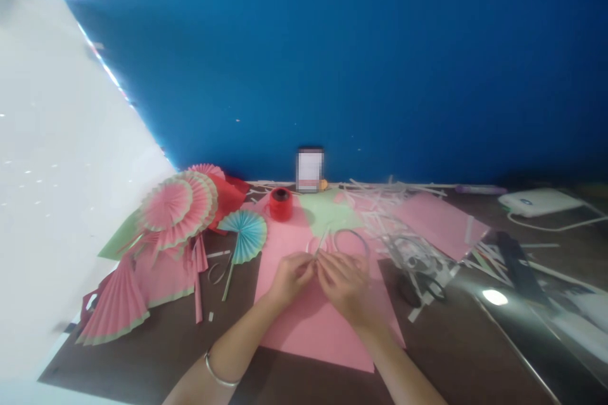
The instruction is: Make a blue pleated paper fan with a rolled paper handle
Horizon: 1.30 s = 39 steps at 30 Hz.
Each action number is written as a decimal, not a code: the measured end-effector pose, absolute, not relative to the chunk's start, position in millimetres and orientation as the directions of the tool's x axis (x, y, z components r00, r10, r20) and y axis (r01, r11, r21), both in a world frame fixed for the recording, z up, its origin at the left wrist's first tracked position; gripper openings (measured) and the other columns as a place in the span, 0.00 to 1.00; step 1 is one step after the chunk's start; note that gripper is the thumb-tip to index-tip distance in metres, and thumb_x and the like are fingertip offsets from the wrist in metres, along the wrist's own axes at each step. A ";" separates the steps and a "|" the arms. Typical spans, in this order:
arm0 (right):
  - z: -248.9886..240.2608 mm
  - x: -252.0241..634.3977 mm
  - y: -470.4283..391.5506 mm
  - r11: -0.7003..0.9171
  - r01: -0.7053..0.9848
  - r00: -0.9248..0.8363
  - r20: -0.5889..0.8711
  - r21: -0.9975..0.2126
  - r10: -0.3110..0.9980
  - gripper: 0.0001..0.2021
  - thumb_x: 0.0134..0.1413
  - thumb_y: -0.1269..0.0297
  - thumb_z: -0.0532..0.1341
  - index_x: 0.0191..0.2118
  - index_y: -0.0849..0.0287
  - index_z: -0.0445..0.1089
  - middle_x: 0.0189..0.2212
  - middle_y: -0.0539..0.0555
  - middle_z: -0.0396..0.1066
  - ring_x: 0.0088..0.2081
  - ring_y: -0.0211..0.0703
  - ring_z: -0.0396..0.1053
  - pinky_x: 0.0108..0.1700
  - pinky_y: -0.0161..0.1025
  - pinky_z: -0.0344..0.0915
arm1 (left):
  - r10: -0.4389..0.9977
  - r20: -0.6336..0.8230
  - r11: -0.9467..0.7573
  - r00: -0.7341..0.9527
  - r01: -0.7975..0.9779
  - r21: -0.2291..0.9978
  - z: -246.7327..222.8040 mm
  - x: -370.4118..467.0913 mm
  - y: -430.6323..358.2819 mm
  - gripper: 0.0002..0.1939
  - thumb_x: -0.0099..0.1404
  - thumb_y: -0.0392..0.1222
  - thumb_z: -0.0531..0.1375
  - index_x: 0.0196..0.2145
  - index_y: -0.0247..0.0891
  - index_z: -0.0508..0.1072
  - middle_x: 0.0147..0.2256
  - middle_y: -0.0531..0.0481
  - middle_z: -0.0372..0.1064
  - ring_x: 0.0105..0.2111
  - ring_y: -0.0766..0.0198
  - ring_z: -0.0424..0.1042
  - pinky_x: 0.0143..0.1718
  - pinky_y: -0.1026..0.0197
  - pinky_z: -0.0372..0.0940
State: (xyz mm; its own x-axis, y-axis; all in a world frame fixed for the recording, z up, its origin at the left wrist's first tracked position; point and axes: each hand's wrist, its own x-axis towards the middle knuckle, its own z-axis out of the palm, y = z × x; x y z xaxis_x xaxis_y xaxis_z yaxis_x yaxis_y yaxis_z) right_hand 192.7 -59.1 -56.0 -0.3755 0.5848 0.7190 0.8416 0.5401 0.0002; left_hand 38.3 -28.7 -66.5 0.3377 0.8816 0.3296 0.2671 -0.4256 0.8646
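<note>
My left hand point(291, 276) and my right hand point(346, 281) meet over a large pink paper sheet point(327, 335). Both are closed, thumbs and fingertips pinched together around a narrow pale paper strip point(324, 237). Its pointed end sticks up between the fingers, and part of it is hidden by them. A thin loop point(352, 232) curves up behind my right hand; whether it belongs to the same strip I cannot tell. Beyond the hands lies a light green paper piece point(332, 212), and a red spool point(280, 204) stands on the pink sheet's far left part.
Pleated pink paper fans point(166, 202) pile up on the left, beside a small blue fan point(247, 234). Scissors point(422, 288), loose white strips point(380, 196) and a pink sheet point(437, 221) lie to the right. A white device point(541, 201) with a cable sits near the blue wall point(356, 63).
</note>
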 end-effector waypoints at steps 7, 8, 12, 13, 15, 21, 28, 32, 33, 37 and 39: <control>-61.7 191.7 -57.8 0.515 0.857 -0.355 0.721 -0.003 0.595 0.08 0.56 0.72 0.57 0.35 0.58 0.74 0.39 0.55 0.76 0.43 0.43 0.70 0.53 0.47 0.53 | 0.889 0.319 -0.411 0.329 0.264 0.873 -65.6 38.8 -29.0 0.12 0.63 0.40 0.52 0.30 0.34 0.74 0.29 0.47 0.72 0.28 0.65 0.68 0.31 0.66 0.61; -62.3 192.1 -58.1 0.514 0.858 -0.363 0.711 0.004 0.602 0.08 0.56 0.72 0.57 0.36 0.57 0.74 0.40 0.55 0.75 0.43 0.43 0.69 0.53 0.47 0.53 | 0.889 0.318 -0.411 0.330 0.268 0.871 -65.4 38.9 -29.1 0.12 0.63 0.40 0.52 0.29 0.34 0.73 0.28 0.47 0.72 0.28 0.65 0.68 0.30 0.66 0.61; -63.1 193.7 -59.2 0.515 0.856 -0.404 0.669 0.036 0.624 0.09 0.56 0.73 0.57 0.37 0.57 0.73 0.43 0.56 0.74 0.45 0.44 0.69 0.53 0.49 0.52 | 0.886 0.316 -0.417 0.339 0.285 0.863 -64.4 39.4 -29.4 0.13 0.63 0.41 0.52 0.27 0.34 0.73 0.26 0.48 0.70 0.26 0.66 0.66 0.28 0.66 0.60; -62.7 193.8 -59.2 0.512 0.858 -0.403 0.664 0.036 0.630 0.09 0.56 0.73 0.57 0.37 0.58 0.73 0.43 0.56 0.74 0.45 0.44 0.68 0.53 0.48 0.53 | 0.886 0.315 -0.416 0.339 0.285 0.864 -64.1 39.6 -29.5 0.14 0.63 0.41 0.52 0.26 0.34 0.73 0.25 0.48 0.70 0.26 0.66 0.66 0.28 0.66 0.60; -61.0 193.7 -59.0 0.505 0.863 -0.390 0.669 0.026 0.633 0.09 0.56 0.73 0.56 0.36 0.58 0.73 0.42 0.56 0.74 0.44 0.44 0.69 0.52 0.47 0.54 | 0.889 0.310 -0.409 0.338 0.277 0.869 -63.0 39.8 -29.9 0.13 0.63 0.41 0.52 0.27 0.34 0.73 0.26 0.48 0.71 0.26 0.66 0.67 0.29 0.66 0.60; -46.4 190.9 -60.1 0.500 0.861 -0.298 0.709 -0.089 0.639 0.07 0.56 0.71 0.57 0.30 0.58 0.72 0.37 0.53 0.76 0.39 0.41 0.69 0.48 0.44 0.54 | 0.913 0.261 -0.339 0.314 0.228 0.913 -58.9 40.5 -31.1 0.12 0.62 0.41 0.53 0.29 0.34 0.75 0.29 0.46 0.74 0.29 0.63 0.70 0.32 0.64 0.63; -48.0 222.3 -39.1 0.174 0.973 0.022 0.805 -0.154 0.592 0.07 0.51 0.70 0.59 0.26 0.58 0.72 0.23 0.52 0.73 0.30 0.42 0.68 0.40 0.42 0.55 | 0.981 0.093 -0.120 0.172 0.154 0.981 -60.3 34.2 -24.1 0.10 0.58 0.40 0.56 0.28 0.33 0.76 0.28 0.46 0.75 0.30 0.61 0.72 0.33 0.62 0.66; -61.9 291.2 -26.0 -0.127 0.959 0.284 0.830 -0.254 0.480 0.09 0.48 0.66 0.58 0.24 0.61 0.74 0.17 0.55 0.69 0.24 0.46 0.65 0.33 0.43 0.54 | 0.998 0.050 -0.054 0.033 0.134 0.989 -68.1 25.0 -11.3 0.12 0.58 0.41 0.55 0.29 0.32 0.76 0.27 0.46 0.75 0.30 0.60 0.73 0.34 0.61 0.67; -64.7 309.7 -26.1 -0.221 0.923 0.382 0.811 -0.315 0.443 0.10 0.48 0.66 0.58 0.26 0.64 0.75 0.18 0.58 0.69 0.26 0.49 0.66 0.33 0.45 0.54 | 0.999 0.037 -0.038 0.007 0.117 0.992 -70.2 23.1 -8.3 0.12 0.58 0.42 0.55 0.29 0.32 0.76 0.27 0.46 0.75 0.29 0.60 0.74 0.33 0.61 0.67; -71.3 349.6 -31.7 -0.473 0.758 0.639 0.657 -0.449 0.400 0.18 0.47 0.67 0.54 0.39 0.76 0.73 0.29 0.74 0.72 0.35 0.66 0.67 0.32 0.53 0.53 | 0.999 0.003 -0.001 -0.040 0.049 0.999 -73.3 20.3 -2.8 0.14 0.58 0.43 0.54 0.27 0.31 0.75 0.26 0.44 0.74 0.27 0.60 0.73 0.31 0.61 0.66; -70.2 337.9 -32.3 -0.457 0.805 0.574 0.691 -0.379 0.438 0.29 0.49 0.65 0.54 0.54 0.85 0.59 0.46 0.84 0.63 0.44 0.73 0.63 0.35 0.57 0.54 | 1.000 -0.004 0.005 -0.025 0.039 0.999 -71.0 21.1 -4.5 0.13 0.58 0.43 0.54 0.26 0.31 0.75 0.25 0.45 0.74 0.27 0.61 0.73 0.31 0.61 0.66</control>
State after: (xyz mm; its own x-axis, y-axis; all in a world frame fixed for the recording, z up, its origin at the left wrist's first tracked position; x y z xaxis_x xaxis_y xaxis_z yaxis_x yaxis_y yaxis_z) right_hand 337.9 -32.3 -70.2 0.5745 0.4383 0.6913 0.8046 -0.4573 -0.3787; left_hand 21.1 -4.5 -71.0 -0.0253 0.9997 -0.0045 0.0388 0.0055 0.9992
